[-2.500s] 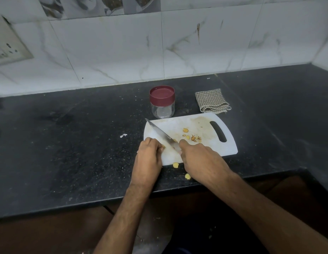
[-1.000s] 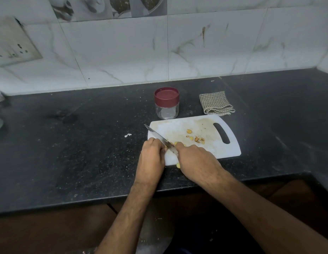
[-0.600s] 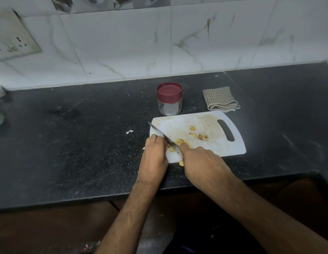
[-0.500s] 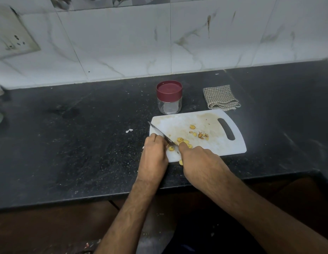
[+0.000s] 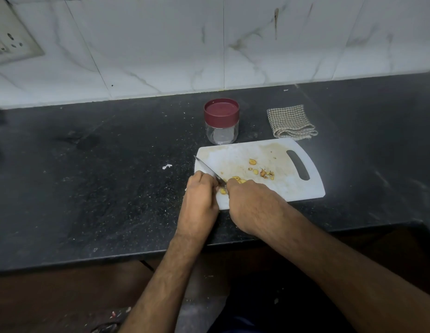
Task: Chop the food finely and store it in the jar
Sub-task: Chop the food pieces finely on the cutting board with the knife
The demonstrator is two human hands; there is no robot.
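Right hand [image 5: 253,205] grips knife [image 5: 207,169], no writing legible

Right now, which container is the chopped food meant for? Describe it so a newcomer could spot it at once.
On the black counter, look just behind the far left corner of the white cutting board. There stands the jar, left of the folded checked cloth. It is the only upright clear container, lid on, dark red.
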